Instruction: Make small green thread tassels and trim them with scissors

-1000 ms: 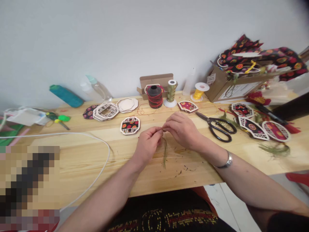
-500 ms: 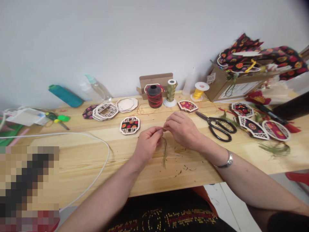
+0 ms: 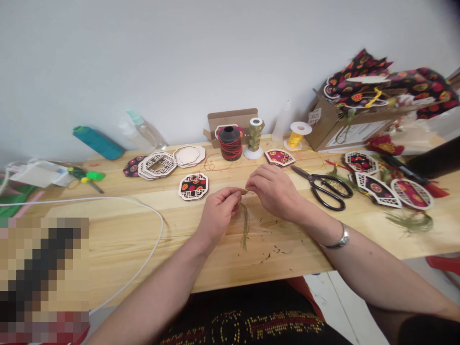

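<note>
My left hand [image 3: 220,211] is closed in a pinch on an olive-green thread tassel [image 3: 245,230], whose loose strands hang below the fingers over the table. Just to the right, my right hand [image 3: 275,194] has its fingers pinched together at the tassel's top, where a thin strand seems to run between both hands. The fingertips partly hide that spot. Beyond the left hand lies an octagonal wooden ornament [image 3: 193,186] with patterned fabric. Black-handled scissors [image 3: 328,190] rest to the right of my right hand.
At the back stand a red thread spool [image 3: 230,146], a gold thread cone [image 3: 255,139] and a yellow cord spool [image 3: 295,139]. Stacked frames [image 3: 158,165] lie left, finished ornaments [image 3: 379,189] right. A cardboard box [image 3: 323,122] holds fabric. A white cable [image 3: 158,230] loops across the left side.
My right hand has shifted slightly to the right and up, widening the small gap between the fingertips. The left hand keeps its pinch on the tassel.
</note>
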Demonstrator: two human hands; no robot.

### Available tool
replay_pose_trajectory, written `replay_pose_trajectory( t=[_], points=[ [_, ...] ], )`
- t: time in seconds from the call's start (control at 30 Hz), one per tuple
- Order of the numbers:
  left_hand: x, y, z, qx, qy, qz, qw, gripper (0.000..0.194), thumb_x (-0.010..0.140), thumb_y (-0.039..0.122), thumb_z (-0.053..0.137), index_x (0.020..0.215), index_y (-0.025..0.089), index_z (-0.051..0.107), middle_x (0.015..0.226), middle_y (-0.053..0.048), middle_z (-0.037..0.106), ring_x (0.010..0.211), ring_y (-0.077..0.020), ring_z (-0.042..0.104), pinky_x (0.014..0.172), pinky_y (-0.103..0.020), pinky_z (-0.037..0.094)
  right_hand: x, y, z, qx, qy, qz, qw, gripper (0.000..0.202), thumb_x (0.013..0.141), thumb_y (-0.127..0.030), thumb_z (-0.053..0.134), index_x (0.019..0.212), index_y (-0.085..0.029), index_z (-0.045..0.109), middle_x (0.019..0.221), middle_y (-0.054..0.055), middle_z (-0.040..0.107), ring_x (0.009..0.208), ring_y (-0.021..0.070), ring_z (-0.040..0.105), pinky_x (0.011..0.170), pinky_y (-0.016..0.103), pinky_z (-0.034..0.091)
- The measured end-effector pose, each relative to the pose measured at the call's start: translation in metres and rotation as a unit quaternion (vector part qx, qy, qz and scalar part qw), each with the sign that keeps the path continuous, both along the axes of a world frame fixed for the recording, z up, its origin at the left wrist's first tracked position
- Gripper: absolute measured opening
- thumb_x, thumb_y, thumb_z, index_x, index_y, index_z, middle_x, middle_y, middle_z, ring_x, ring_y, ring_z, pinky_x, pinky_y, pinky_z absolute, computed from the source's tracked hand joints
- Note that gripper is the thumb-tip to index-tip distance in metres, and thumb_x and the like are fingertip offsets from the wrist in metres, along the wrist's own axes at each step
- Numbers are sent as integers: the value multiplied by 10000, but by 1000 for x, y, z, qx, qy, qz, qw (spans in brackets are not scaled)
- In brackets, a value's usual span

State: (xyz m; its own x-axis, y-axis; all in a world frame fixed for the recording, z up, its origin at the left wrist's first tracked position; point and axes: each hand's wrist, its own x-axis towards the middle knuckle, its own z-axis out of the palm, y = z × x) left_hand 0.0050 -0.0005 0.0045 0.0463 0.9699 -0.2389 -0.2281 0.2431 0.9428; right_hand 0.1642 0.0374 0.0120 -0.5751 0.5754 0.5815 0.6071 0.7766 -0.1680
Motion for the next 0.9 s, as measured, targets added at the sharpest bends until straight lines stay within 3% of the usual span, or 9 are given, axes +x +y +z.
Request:
replay_pose_trajectory(
  t=[0.27,0.47,0.6,0.7,0.9],
  points=[
    [0,0,1,4,-5,4,1000,115,698,222,647,738,130,705,566,21,481,486,-42,351,449,-196,236,2,1,1,-28,8,-6,1000,184,853,-100,464,763,-144,618,770,73,629,757,177,491,683,308,370],
    [1,0,3,-4,2,2,1000,136,698,225,635,754,125,708,566,15,485,490,-48,350,447,-197,244,3,3,3,-80,73,-55,993,172,865,-151,501,764,-143,640,771,79,630,754,177,523,689,312,415],
    [2,-2,5,3,18,-16,1000,133,706,237,627,747,132,699,558,17,477,487,-58,342,446,-211,230,0,2,2,-107,168,12,980,141,862,-150,523,875,-165,662,831,61,638,808,161,562,728,302,451],
    [1,-3,4,20,42,-44,998,124,728,250,616,746,146,683,537,31,438,478,-69,328,450,-228,220,-4,-1,-1,-96,179,50,978,157,856,-149,533,932,-179,667,853,57,623,812,154,560,719,300,454],
    [0,-5,0,53,96,-76,991,142,755,261,592,657,161,614,512,43,387,477,-83,316,467,-249,228,-7,-3,-2,-75,161,76,981,148,849,-147,543,790,-154,678,786,60,596,756,150,524,686,293,439]
  ],
)
